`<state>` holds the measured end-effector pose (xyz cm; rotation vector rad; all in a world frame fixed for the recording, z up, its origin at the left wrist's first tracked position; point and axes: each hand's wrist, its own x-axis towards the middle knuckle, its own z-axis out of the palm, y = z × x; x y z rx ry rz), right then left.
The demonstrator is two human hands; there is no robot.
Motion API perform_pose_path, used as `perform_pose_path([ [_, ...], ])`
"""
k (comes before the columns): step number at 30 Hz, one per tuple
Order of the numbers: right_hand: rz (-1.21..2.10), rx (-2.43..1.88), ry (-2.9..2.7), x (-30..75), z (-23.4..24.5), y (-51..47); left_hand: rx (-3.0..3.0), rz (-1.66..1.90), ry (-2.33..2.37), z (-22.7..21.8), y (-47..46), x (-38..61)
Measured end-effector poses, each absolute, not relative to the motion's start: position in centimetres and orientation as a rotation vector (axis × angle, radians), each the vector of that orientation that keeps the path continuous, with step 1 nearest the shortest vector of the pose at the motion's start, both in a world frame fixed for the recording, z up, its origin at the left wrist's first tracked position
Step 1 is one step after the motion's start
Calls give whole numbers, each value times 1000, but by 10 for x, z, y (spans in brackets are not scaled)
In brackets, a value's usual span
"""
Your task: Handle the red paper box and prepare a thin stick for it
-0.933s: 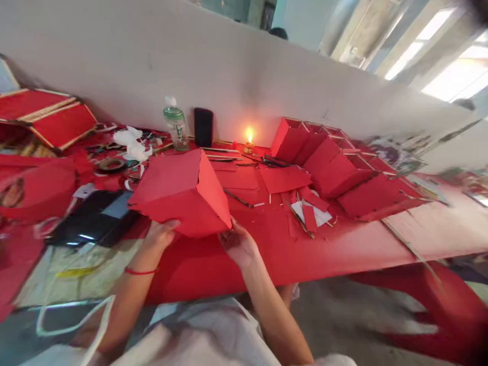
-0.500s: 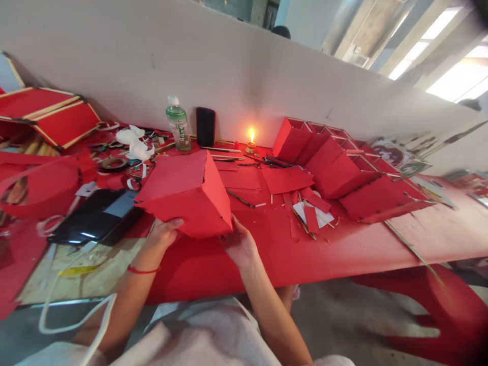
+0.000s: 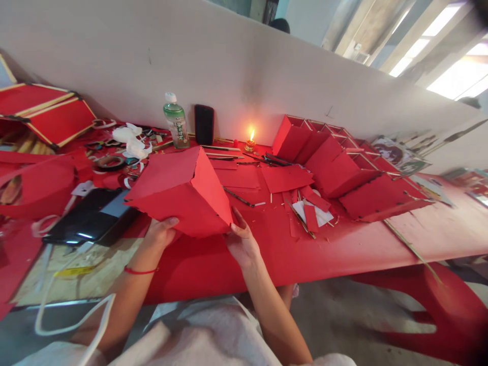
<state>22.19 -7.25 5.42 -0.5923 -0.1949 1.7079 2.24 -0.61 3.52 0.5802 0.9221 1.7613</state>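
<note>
A red paper-covered box frame [image 3: 179, 190] is held tilted over the red table [image 3: 343, 244], near its front edge. My left hand [image 3: 160, 233] grips the box's lower left edge, thumb on the near face. Its lower right corner rests in my right hand [image 3: 241, 241], fingers up along the right face. A red string circles my left wrist.
A lit candle [image 3: 249, 142], a green-capped bottle [image 3: 173, 122] and a black phone [image 3: 204, 124] stand by the white wall. Several red paper boxes [image 3: 335, 162] lie at right, with scraps and sticks [image 3: 305, 208] between. A black tablet [image 3: 89, 218] lies at left.
The box has tipped slightly between my hands, its right face turning more toward me. Both hands keep their grip in about the same place.
</note>
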Motion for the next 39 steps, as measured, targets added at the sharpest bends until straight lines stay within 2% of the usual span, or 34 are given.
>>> perform_pose_path([
  [9,1647,-548,-250,217,61,-75,586,1776,892,28,-4,20],
  [39,1545,-677,-154,207,35,-73,846,1657,1101,6,-4,3],
])
